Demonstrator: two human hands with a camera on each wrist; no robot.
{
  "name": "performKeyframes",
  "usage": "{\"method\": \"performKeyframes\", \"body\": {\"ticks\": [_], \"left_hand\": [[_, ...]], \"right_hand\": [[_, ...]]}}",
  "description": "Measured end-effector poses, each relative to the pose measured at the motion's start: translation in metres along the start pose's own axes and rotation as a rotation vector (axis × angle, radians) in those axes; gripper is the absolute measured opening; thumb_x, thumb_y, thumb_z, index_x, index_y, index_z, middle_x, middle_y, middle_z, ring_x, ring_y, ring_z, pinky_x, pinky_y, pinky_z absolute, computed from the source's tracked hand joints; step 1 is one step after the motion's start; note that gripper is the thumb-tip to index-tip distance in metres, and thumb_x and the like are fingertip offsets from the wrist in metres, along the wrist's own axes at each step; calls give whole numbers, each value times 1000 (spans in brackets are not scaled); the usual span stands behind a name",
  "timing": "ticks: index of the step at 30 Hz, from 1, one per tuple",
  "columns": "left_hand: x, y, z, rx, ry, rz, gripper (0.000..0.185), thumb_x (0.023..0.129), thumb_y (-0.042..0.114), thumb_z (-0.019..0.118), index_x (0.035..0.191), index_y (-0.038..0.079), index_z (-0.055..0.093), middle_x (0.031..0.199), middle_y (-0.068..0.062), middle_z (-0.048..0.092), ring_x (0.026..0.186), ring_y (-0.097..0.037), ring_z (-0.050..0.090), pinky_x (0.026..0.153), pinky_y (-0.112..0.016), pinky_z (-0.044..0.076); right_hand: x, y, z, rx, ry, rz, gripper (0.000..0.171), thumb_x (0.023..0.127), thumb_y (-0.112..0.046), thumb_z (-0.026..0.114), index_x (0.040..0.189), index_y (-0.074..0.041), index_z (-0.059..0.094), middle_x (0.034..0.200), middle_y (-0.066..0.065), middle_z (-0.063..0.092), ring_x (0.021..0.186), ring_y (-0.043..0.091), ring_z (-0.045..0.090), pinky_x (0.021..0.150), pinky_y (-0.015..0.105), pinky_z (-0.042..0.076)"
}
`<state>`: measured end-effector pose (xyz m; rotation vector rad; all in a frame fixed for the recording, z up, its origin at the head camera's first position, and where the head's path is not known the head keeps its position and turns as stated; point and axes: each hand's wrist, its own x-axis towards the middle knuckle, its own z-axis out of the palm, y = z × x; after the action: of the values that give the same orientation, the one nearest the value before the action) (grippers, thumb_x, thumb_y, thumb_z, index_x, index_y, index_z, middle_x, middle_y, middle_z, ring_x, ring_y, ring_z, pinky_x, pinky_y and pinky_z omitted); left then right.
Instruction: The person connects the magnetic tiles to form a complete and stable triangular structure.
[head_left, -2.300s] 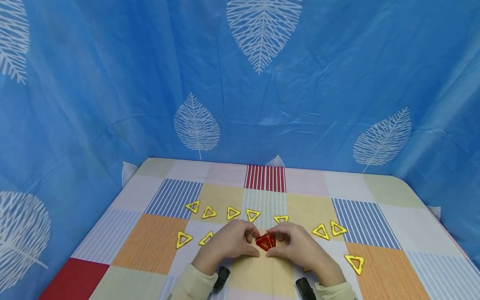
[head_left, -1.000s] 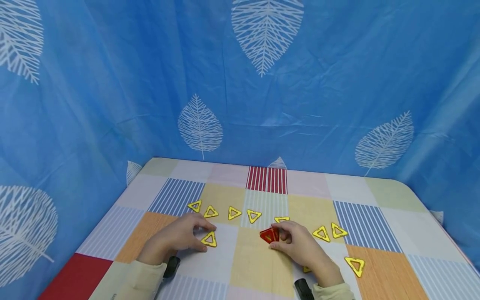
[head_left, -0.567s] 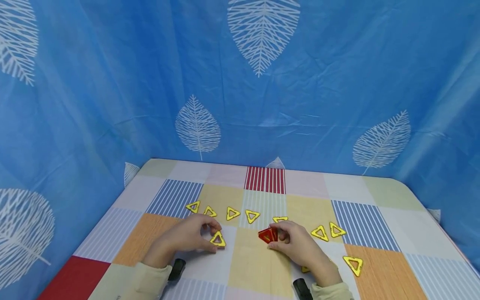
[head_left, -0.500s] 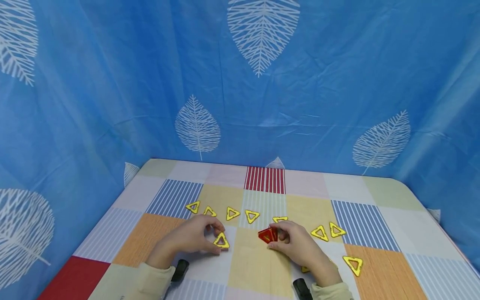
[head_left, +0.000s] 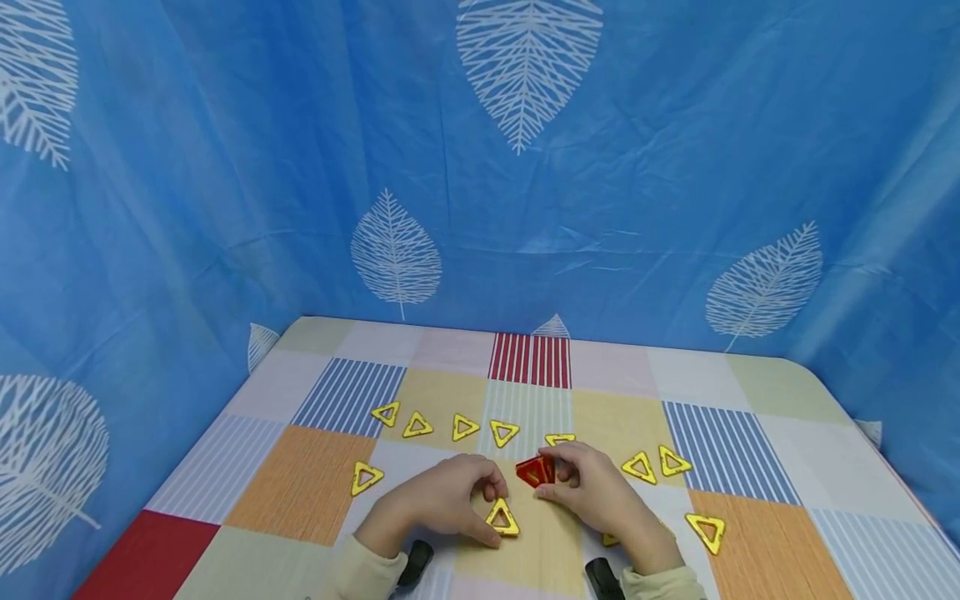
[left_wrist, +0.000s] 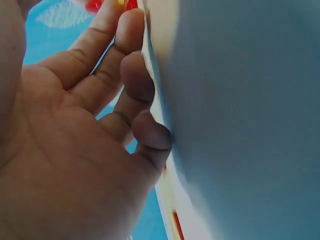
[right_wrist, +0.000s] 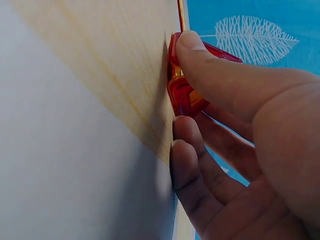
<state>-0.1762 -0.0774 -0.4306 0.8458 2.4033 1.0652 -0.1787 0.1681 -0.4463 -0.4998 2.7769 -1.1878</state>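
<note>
My left hand [head_left: 444,498] pinches a yellow triangular frame tile [head_left: 506,530] between thumb and fingertips, low over the table. Right of it, my right hand [head_left: 592,485] grips a red, see-through piece made of joined triangular tiles [head_left: 529,467], with the thumb on the near side. In the right wrist view the red piece [right_wrist: 182,95] is right at the table surface, the thumb [right_wrist: 210,70] pressing on it. The left wrist view shows mostly the left palm [left_wrist: 65,160]; the yellow tile is largely hidden there.
Several yellow triangles lie flat on the patchwork tablecloth [head_left: 300,479]: a back row including one triangle [head_left: 504,426], a lone left triangle [head_left: 357,477], and a right triangle [head_left: 707,517]. The right forearm partly covers another triangle [head_left: 610,540]. A blue curtain [head_left: 637,167] hangs behind.
My left hand left the red piece, took a yellow triangle from the left, and has carried it right, toward the red piece. The right hand stays nearly still, holding the red piece.
</note>
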Motion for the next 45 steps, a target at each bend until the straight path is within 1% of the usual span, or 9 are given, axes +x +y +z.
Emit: {"method": "performKeyframes", "body": {"ticks": [6,10,13,17,24,30,37,42,45], "left_hand": [[5,11,13,104,-29,31,38,70,26,94,94,22,66,85,15,56,81,-3,48,75,-21,39],[4,15,18,185,-32,17,38,69,29,94,94,26,65,84,19,54,81,-1,46,74,-23,34],[4,15,19,201,-29,13,38,69,30,94,93,26,65,84,19,53,81,-1,45,74,-24,34],[3,12,17,170,-50,29,38,71,31,94,97,26,66,85,19,54,82,-1,47,75,-23,37],[-1,5,7,-31,-81,24,43,73,20,93,109,16,69,88,11,58,79,-4,51,74,-21,45],[1,2,7,4,-101,74,38,75,20,91,109,19,74,88,14,56,79,-3,48,73,-19,43],[1,3,10,24,-89,69,35,75,20,92,106,22,76,87,14,54,78,-3,47,72,-18,41],[2,3,10,11,-94,70,34,76,19,91,106,19,75,87,13,54,78,-4,47,72,-18,41],[2,3,10,1,-96,64,33,76,18,91,105,19,75,87,13,54,78,-4,47,72,-19,41]], "right_hand": [[0,1,0,4,-4,-18,50,82,-24,85,124,-2,69,86,-1,55,75,15,51,64,25,46],[-1,1,0,0,-4,-34,50,82,-24,85,124,-1,69,86,-1,55,75,15,51,64,26,45],[-1,2,0,-4,-2,-38,50,83,-24,85,124,-1,69,86,-1,55,75,15,51,64,26,45],[0,2,1,-11,-1,-27,49,83,-23,85,124,-2,69,87,-1,55,76,15,51,65,25,46],[0,4,2,-6,2,-22,49,82,-23,86,124,-3,69,88,-2,55,76,15,51,65,26,46],[-1,5,1,-8,3,-28,50,82,-24,86,124,-3,69,87,-3,55,76,15,51,64,26,46],[-1,5,1,8,6,-13,51,81,-25,86,124,-3,70,88,-3,56,75,14,51,64,25,46],[-3,9,-4,70,10,-50,57,79,-25,88,127,-1,68,91,1,59,76,13,55,65,25,49],[-3,12,-8,130,36,-38,61,76,-22,90,129,-2,67,97,5,61,79,16,59,68,27,53]]}}
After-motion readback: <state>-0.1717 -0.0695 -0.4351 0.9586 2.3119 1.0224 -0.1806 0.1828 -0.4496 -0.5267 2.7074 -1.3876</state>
